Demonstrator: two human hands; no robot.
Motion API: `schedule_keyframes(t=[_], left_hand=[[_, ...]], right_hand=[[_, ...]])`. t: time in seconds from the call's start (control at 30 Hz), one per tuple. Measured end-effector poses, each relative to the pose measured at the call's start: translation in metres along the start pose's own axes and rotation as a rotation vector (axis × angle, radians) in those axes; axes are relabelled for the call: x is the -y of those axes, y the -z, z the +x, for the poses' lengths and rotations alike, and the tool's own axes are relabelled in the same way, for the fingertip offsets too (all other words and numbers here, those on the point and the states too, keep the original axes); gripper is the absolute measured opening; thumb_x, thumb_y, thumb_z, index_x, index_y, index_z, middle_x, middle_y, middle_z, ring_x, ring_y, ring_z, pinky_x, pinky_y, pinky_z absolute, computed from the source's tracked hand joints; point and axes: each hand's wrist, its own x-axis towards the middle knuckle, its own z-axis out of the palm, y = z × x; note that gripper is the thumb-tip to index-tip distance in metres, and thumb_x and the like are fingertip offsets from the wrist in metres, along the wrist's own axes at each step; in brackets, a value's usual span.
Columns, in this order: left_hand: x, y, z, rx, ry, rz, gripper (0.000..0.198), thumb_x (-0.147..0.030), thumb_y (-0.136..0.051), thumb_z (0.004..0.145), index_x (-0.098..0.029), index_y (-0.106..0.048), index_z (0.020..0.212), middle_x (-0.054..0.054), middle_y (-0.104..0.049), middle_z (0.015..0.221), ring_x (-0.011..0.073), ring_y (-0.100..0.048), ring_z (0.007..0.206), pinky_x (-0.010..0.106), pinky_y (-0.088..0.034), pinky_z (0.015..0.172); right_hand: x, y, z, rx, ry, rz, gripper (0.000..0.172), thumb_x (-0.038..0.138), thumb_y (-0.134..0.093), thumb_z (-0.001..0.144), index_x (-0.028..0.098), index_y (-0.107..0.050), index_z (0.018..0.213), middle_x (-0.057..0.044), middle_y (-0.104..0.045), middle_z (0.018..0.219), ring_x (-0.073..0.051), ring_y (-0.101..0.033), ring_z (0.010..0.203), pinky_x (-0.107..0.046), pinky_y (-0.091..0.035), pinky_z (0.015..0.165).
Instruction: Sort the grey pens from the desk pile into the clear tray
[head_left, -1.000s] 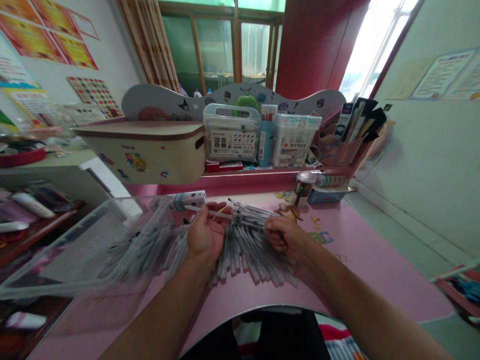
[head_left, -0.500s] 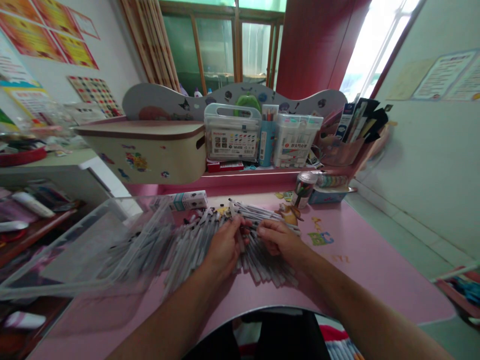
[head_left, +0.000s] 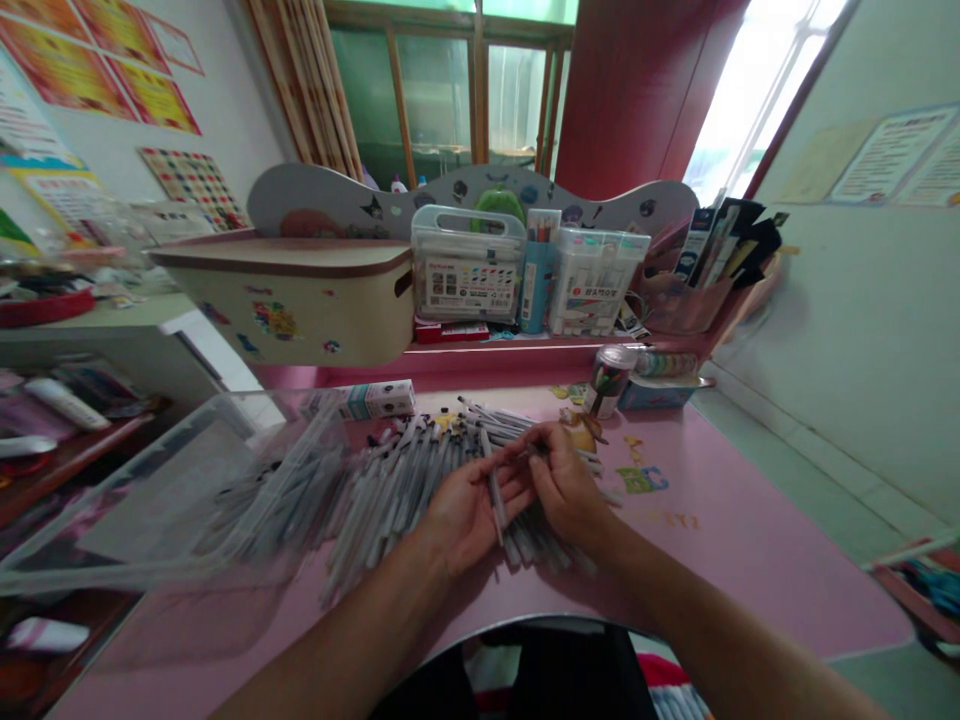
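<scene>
A slim, pale grey plastic pen is being held aslant; dark-tipped, translucent grey plastic pens are being supported side by side by the pink desk.

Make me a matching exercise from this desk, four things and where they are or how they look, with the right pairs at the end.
1. left hand
2. clear bin
3. blue tube
4. blue box

A. between two clear cases
B. slim pen lying across it
C. beside the lidded jar
D. at the pink desk's left side

Pairs: 1-B, 2-D, 3-A, 4-C
</scene>
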Motion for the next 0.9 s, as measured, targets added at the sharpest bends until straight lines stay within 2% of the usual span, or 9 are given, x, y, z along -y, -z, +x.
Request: schedule_keyframes(t=[0.13, 0.23, 0.3, 0.43, 0.5, 0.57, 0.63, 0.73, 0.9], left_hand=[[0.007, -0.003, 0.003, -0.046, 0.009, -0.068, 0.025, -0.014, -0.04, 0.093, -0.008, -0.063, 0.085, 0.008, -0.066, 0.07, 0.0162, -0.068, 0.064, 0.03, -0.06, 0.071], [0.009, -0.002, 0.005, -0.052, 0.003, -0.114, 0.027, -0.016, -0.038, 0.095, -0.006, -0.063, 0.09, 0.008, -0.066, 0.07, 0.0138, -0.065, 0.059, 0.026, -0.058, 0.063], [0.009, -0.002, 0.004, -0.029, 0.003, -0.119, 0.027, -0.015, -0.039, 0.095, -0.004, -0.063, 0.093, 0.009, -0.066, 0.072, 0.0134, -0.065, 0.059, 0.024, -0.058, 0.062], [0.007, -0.003, 0.0, -0.027, -0.01, -0.066, 0.022, -0.011, -0.042, 0.091, -0.004, -0.063, 0.089, 0.014, -0.067, 0.081, 0.0189, -0.07, 0.076, 0.029, -0.06, 0.074], [0.003, -0.004, -0.002, -0.043, -0.015, -0.028, 0.019, -0.01, -0.044, 0.091, -0.007, -0.062, 0.086, 0.012, -0.065, 0.081, 0.0168, -0.069, 0.073, 0.025, -0.059, 0.067], [-0.003, -0.005, -0.005, -0.042, -0.038, 0.009, 0.018, -0.013, -0.045, 0.092, -0.009, -0.06, 0.086, 0.008, -0.062, 0.077, 0.0119, -0.062, 0.061, 0.019, -0.053, 0.051], [-0.013, -0.007, -0.008, -0.025, -0.101, 0.036, 0.018, -0.016, -0.044, 0.094, -0.011, -0.059, 0.085, 0.004, -0.057, 0.073, 0.0081, -0.054, 0.052, 0.015, -0.042, 0.04], [-0.033, -0.015, -0.02, -0.001, -0.249, 0.097, 0.02, -0.017, -0.044, 0.095, -0.012, -0.056, 0.081, 0.0, -0.05, 0.069, 0.005, -0.045, 0.048, 0.011, -0.032, 0.035], [-0.073, -0.034, -0.059, 0.022, -0.536, 0.336, 0.015, -0.018, -0.05, 0.091, -0.013, -0.058, 0.079, 0.0, -0.05, 0.071, 0.0044, -0.041, 0.048, 0.01, -0.03, 0.035]], right_hand=[[0.001, -0.006, -0.006, 0.105, 0.061, -0.024, 0.037, 0.007, -0.042, 0.084, 0.022, -0.051, 0.116, -0.008, -0.058, 0.111, -0.021, -0.055, 0.107, -0.041, -0.045, 0.096], [0.003, -0.005, -0.008, 0.169, 0.071, 0.031, 0.051, 0.005, -0.044, 0.08, 0.025, -0.05, 0.126, -0.007, -0.057, 0.12, -0.021, -0.054, 0.114, -0.043, -0.045, 0.101], [0.004, 0.0, -0.007, 0.164, 0.038, 0.085, 0.054, 0.005, -0.043, 0.079, 0.028, -0.051, 0.127, -0.005, -0.057, 0.123, -0.021, -0.054, 0.116, -0.043, -0.045, 0.102], [-0.002, 0.012, 0.001, 0.03, -0.023, 0.121, 0.042, 0.011, -0.044, 0.084, 0.028, -0.054, 0.121, -0.005, -0.059, 0.122, -0.021, -0.054, 0.117, -0.044, -0.041, 0.105], [-0.009, 0.018, 0.008, -0.075, -0.026, 0.116, 0.033, 0.017, -0.044, 0.087, 0.025, -0.054, 0.118, -0.007, -0.059, 0.119, -0.022, -0.054, 0.116, -0.043, -0.041, 0.104], [-0.017, 0.023, 0.015, -0.17, -0.038, 0.122, 0.028, 0.021, -0.045, 0.088, 0.024, -0.054, 0.114, -0.007, -0.06, 0.115, -0.022, -0.056, 0.112, -0.042, -0.043, 0.1], [-0.024, 0.026, 0.021, -0.228, -0.063, 0.104, 0.026, 0.023, -0.045, 0.088, 0.022, -0.054, 0.112, -0.008, -0.061, 0.11, -0.022, -0.058, 0.106, -0.04, -0.047, 0.092], [-0.029, 0.029, 0.025, -0.256, -0.076, 0.022, 0.024, 0.023, -0.045, 0.087, 0.02, -0.055, 0.109, -0.008, -0.061, 0.102, -0.022, -0.06, 0.094, -0.037, -0.047, 0.084], [-0.03, 0.03, 0.027, -0.147, -0.025, -0.244, 0.018, 0.016, -0.047, 0.081, 0.017, -0.057, 0.096, -0.007, -0.058, 0.094, -0.02, -0.056, 0.086, -0.035, -0.043, 0.082]])
